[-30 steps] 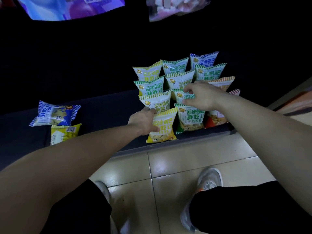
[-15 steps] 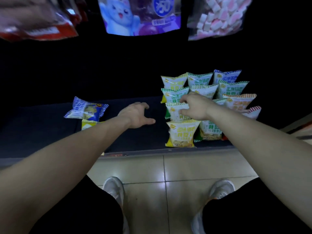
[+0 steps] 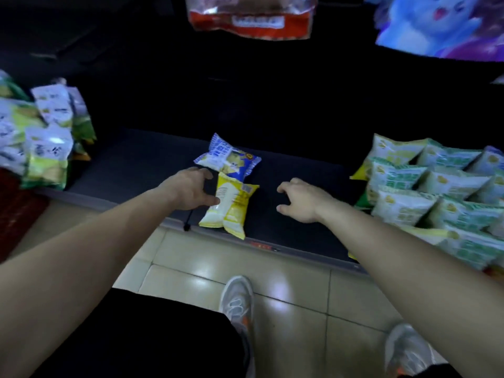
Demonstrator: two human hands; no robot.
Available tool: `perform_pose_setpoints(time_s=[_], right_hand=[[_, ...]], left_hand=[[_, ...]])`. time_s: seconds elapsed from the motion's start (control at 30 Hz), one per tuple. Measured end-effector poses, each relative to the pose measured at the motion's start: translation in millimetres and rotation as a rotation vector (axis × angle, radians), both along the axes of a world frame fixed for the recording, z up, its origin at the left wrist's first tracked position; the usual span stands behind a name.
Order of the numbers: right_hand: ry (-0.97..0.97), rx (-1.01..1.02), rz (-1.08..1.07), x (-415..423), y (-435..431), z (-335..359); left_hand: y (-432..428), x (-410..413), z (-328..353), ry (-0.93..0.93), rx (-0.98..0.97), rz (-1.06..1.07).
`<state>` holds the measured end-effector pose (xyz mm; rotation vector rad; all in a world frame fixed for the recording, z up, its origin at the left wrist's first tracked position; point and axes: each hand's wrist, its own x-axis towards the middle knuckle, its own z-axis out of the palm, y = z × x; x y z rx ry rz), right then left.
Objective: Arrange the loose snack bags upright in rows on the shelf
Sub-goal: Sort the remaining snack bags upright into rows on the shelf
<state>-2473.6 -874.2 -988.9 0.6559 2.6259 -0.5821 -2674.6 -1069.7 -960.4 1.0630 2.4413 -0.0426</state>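
Note:
Two loose snack bags lie flat in the middle of the dark shelf (image 3: 141,165): a yellow bag (image 3: 231,205) near the front edge and a blue-and-white bag (image 3: 227,159) just behind it. My left hand (image 3: 188,189) reaches the yellow bag's left side, thumb touching its edge and fingers spread over its top corner. My right hand (image 3: 300,199) hovers to the right of the yellow bag, fingers loosely curled, holding nothing. Several green and yellow bags (image 3: 431,186) stand upright in rows at the right end of the shelf.
Another group of white and green bags (image 3: 46,137) stands at the shelf's left end. Packets hang above: a red one (image 3: 251,17) and a blue cartoon one (image 3: 441,23). Tiled floor and my shoes (image 3: 237,301) lie below the shelf's front edge.
The view has swung left. Both hands left the upright rows: the left hand moved to the loose yellow bag, and the right hand came off the standing bags into the shelf's middle.

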Motion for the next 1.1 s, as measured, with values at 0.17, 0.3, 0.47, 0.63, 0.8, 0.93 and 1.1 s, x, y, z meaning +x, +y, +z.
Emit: perform_pose_setpoints(time_s=[0.17, 0.3, 0.47, 0.63, 0.8, 0.93, 1.1], right_hand=[[0.000, -0.044, 0.049, -60.5, -43.2, -68.0], [0.088, -0.005, 0.134, -81.6, -77.6, -110.4], [0.092, 0.056, 0.144, -89.7, -95.9, -143.4], [0.203, 0.161, 0.161, -94.3, -95.8, -154.0], [0.284, 0.119, 0.196, -99.2, -82.5, -124.8], [0.392, 0.119, 0.132, -102.0, -67.1, -94.0], [0.407, 0.079, -0.062, -104.5, -41.4, -61.9]], left_hand=[[-15.8, -47.9, -27.1, -0.058, -0.005, 0.089], [-11.1, -61.6, -35.0, -0.075, 0.046, 0.129], [-10.4, -54.5, -51.2, -0.116, -0.012, 0.100], [-13.7, -54.4, -55.0, -0.128, -0.039, 0.103], [-13.7, -54.9, -48.0, -0.113, -0.040, 0.112], [-16.3, -53.9, -39.7, -0.079, -0.007, 0.114], [-24.0, -57.8, -28.6, -0.047, 0.033, 0.183]])
